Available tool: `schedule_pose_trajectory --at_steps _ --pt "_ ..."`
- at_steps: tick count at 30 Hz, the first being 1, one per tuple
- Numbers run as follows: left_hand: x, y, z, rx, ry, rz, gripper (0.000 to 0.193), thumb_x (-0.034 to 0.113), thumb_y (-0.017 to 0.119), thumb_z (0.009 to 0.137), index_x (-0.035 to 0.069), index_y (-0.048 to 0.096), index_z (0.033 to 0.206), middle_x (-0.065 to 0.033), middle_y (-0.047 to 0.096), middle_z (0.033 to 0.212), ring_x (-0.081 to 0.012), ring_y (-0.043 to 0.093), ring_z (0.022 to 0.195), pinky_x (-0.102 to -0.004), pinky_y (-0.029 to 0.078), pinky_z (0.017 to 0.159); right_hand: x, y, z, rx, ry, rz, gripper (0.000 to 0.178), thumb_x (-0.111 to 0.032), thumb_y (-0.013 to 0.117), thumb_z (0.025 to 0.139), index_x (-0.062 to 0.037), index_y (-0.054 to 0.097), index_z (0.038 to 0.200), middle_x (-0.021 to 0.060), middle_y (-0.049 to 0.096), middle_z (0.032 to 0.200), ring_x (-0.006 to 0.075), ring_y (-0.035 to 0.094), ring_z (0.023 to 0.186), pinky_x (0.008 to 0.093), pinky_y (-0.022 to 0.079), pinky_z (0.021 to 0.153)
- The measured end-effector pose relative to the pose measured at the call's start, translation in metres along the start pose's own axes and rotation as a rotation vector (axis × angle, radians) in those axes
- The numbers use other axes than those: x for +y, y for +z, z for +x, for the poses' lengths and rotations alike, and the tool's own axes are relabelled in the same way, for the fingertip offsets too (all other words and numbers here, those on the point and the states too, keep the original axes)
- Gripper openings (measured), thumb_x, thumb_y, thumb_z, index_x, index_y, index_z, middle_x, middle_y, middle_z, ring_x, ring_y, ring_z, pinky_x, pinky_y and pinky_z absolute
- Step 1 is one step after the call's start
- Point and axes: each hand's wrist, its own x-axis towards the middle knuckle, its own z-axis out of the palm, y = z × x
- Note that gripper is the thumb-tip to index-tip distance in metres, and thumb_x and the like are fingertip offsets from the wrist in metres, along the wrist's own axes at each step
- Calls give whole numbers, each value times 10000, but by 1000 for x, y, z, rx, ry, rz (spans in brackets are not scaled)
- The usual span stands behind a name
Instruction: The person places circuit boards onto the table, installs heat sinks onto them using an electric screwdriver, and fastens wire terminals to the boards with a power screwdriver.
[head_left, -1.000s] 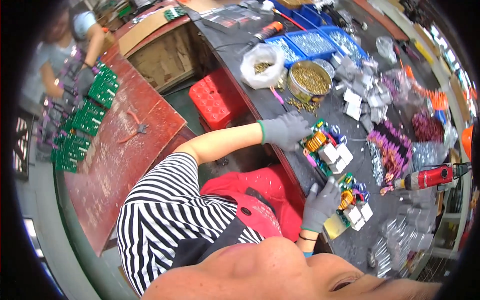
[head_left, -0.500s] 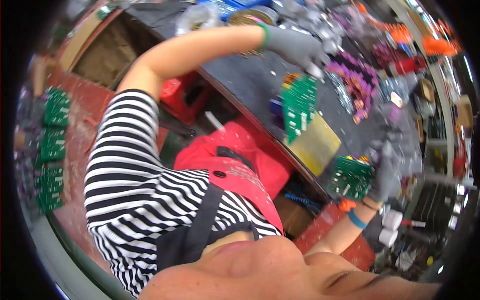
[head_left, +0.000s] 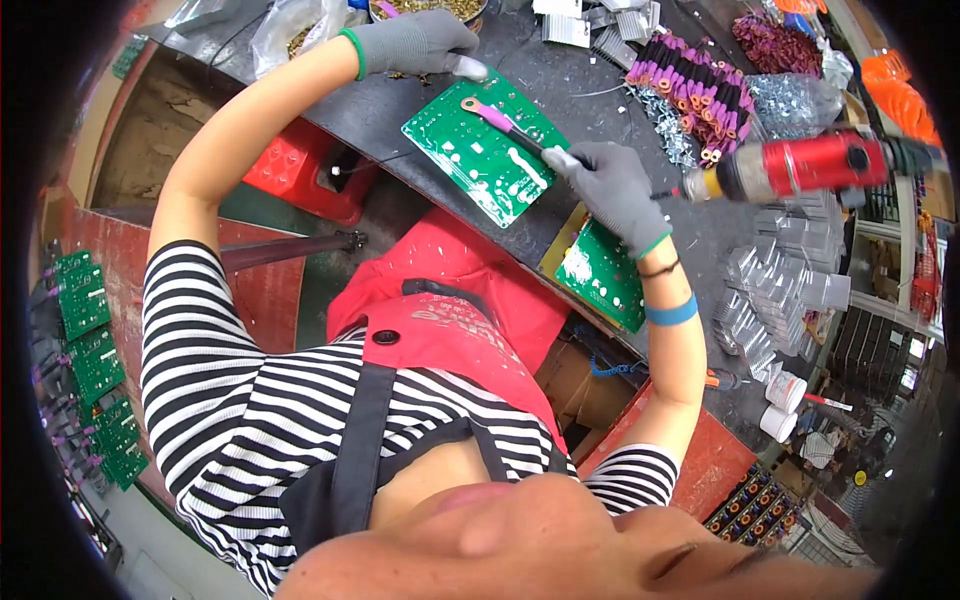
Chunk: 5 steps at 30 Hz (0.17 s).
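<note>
- Head view, upper centre of the frame: a green board (head_left: 485, 150) lies flat on the dark surface (head_left: 560, 75), with a pink-sleeved cable (head_left: 505, 122) laid diagonally across it, its metal lug at the upper-left end.
- The left hand (head_left: 420, 42), gloved grey, sits at the top of the frame; its fingertips press down at the board's upper corner, holding nothing that I can see.
- The right hand (head_left: 610, 190), also gloved, is right of centre, fingers pinched on the cable's lower end at the board's right edge.
- To do this step well, I judge the left hand should keep the board pinned so it cannot slide while the right hand steers the cable; the lug should lie flat over its hole before any fastening.
- A red driver (head_left: 800, 165) hangs at the upper right, just beside the right hand, near enough to snag a sleeve.
- A second board (head_left: 600, 270) lies below the right wrist, partly hidden.
- More pink cables (head_left: 690, 85) and a bowl (head_left: 425, 8) of small parts lie along the top edge, within reach.
</note>
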Motion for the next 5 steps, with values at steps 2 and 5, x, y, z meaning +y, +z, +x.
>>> schedule_pose_trajectory --at_steps 2,5 --pt "1 8 -6 39 -17 6 528 560 565 940 40 651 980 -171 645 836 -367 649 838 -464 486 759 4 12 -11 212 -145 -250 384 -463 709 882 -79 689 890 79 622 722 195 588 666 363 465 627" --pt "-4 5 -14 296 88 116 528 553 598 923 77 641 1150 -143 625 1168 -310 623 1076 -428 482 874 -3 14 -32 441 -240 -395 428 -488 791 734 -166 713 1005 81 675 887 282 670 896 437 496 836"
